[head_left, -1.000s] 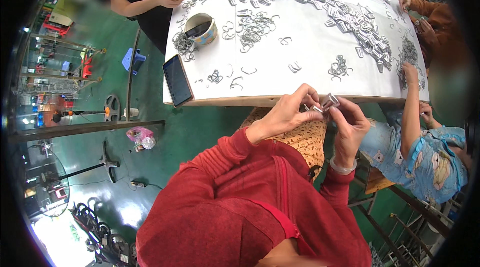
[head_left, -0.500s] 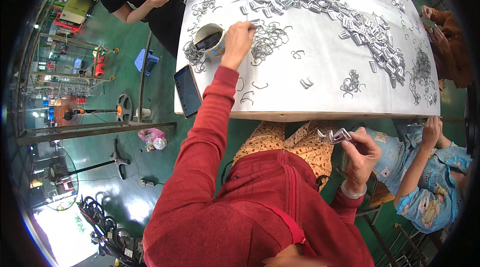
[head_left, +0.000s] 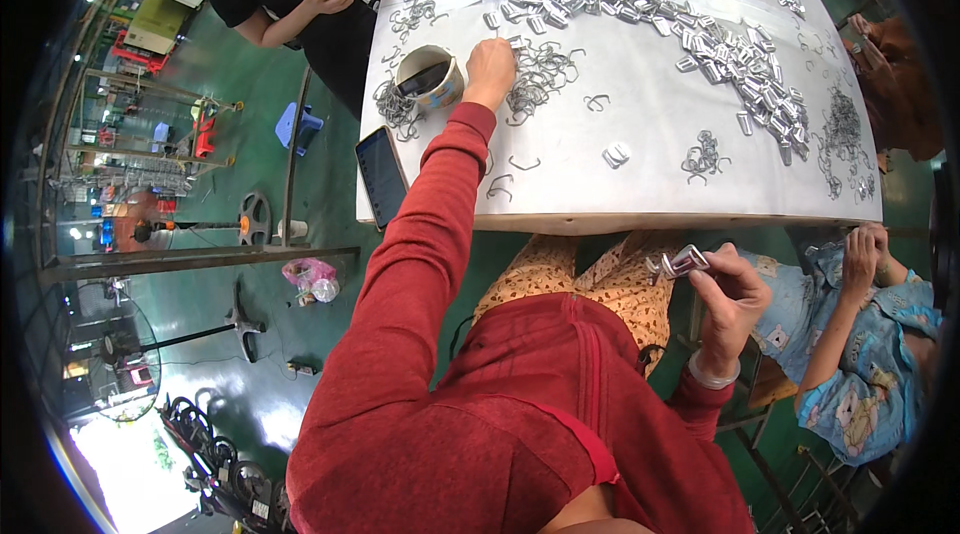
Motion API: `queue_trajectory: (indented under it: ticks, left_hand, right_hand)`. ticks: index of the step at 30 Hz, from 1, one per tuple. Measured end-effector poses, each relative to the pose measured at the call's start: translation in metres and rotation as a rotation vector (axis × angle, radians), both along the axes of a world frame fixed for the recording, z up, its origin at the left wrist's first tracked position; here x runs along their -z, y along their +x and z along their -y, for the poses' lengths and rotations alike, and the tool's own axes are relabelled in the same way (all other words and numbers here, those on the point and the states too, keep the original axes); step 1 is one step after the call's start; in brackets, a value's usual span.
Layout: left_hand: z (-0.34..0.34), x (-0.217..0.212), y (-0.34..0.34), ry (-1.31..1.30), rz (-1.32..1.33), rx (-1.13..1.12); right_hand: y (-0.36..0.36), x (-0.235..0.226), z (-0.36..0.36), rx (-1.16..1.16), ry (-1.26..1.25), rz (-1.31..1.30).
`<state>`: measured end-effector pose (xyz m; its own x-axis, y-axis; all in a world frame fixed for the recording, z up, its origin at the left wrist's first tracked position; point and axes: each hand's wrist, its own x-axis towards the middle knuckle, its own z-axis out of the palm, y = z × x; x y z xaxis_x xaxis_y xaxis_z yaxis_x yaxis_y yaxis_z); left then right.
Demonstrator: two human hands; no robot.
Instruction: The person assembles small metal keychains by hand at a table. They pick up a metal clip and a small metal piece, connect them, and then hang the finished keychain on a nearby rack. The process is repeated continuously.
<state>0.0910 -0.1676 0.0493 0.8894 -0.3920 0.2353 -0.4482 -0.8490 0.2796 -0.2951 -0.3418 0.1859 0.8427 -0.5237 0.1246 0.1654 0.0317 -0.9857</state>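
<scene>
My right hand (head_left: 732, 309) is raised over my lap, pinching a shiny silver metal clip (head_left: 686, 261) with a thin bent wire piece (head_left: 655, 265) at its far side. Reaching across the white table, my left hand (head_left: 490, 72) has its fingers curled together at the edge of a pile of bent wire hooks (head_left: 542, 76). A silver clip shows right by its fingertips; whether the fingers grip it is hidden. Left of that hand stands a round tub (head_left: 438, 80) with a dark object inside.
A phone (head_left: 381, 177) lies at the table's left edge. Silver clips (head_left: 735, 59) spread over the far part of the white table (head_left: 560, 179). Smaller wire heaps (head_left: 704, 156) lie about. Co-workers sit at the far left and along the right side.
The view has shifted slightly. My left hand stays by the wire pile, its fingers more curled. The clip in my right hand has turned a little.
</scene>
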Motion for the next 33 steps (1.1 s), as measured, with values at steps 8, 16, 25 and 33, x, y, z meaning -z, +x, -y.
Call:
queue_trajectory:
  ticks: [8, 16, 25, 33]
  left_hand:
    - [0.004, 0.0, -0.011, -0.099, 0.125, 0.202]
    - [0.025, -0.085, -0.12, -0.746, -0.432, 0.284]
    - [0.042, -0.138, -0.269, -0.777, -0.514, 0.821]
    - [0.052, -0.128, -0.28, -0.796, -0.494, 0.737]
  right_hand:
    - [-0.006, -0.008, -0.002, 0.034, -0.092, -0.037]
    - [-0.002, -0.003, -0.006, 0.021, 0.05, -0.049]
    - [0.001, 0.006, -0.012, 0.158, -0.056, -0.1]
    - [-0.01, 0.013, -0.012, 0.26, 0.074, -0.045]
